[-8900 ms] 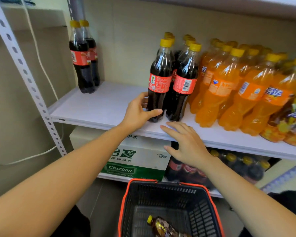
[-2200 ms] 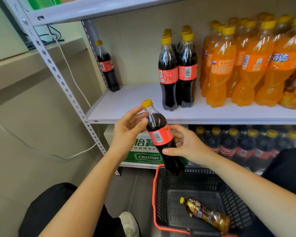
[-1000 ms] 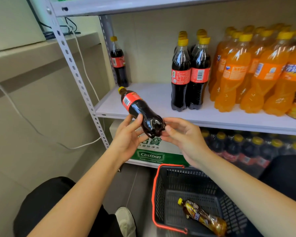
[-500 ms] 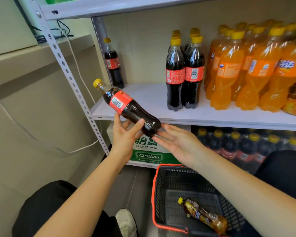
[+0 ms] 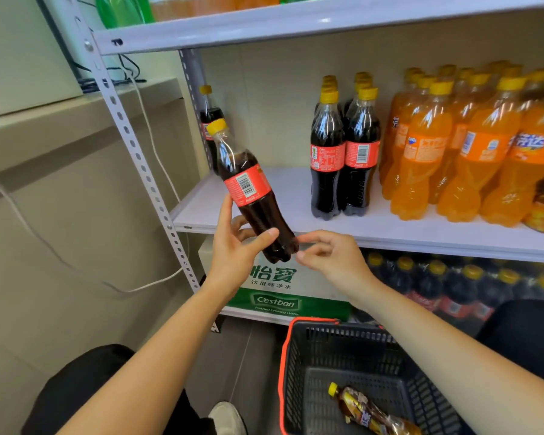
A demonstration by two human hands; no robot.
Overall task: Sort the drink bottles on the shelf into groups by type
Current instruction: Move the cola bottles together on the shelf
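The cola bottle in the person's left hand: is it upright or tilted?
Tilted. The cola bottle leans, its yellow cap up and left of its base, with the left hand gripping its lower part.

The carton [image 5: 277, 287] reads "Cestbon" — on its green band.

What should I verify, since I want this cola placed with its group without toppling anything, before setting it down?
1. Grip: left hand holds the cola bottle near its base: ok.
2. Closure: yellow cap on: ok.
3. Bottle upright: tilted, not ok.
4. Space: bare shelf left of the cola group: ok.
5. Support: right hand free: ok; touching the base: cannot tell.
6. Sorting: lone cola bottle in the back corner, apart from the group: not ok.
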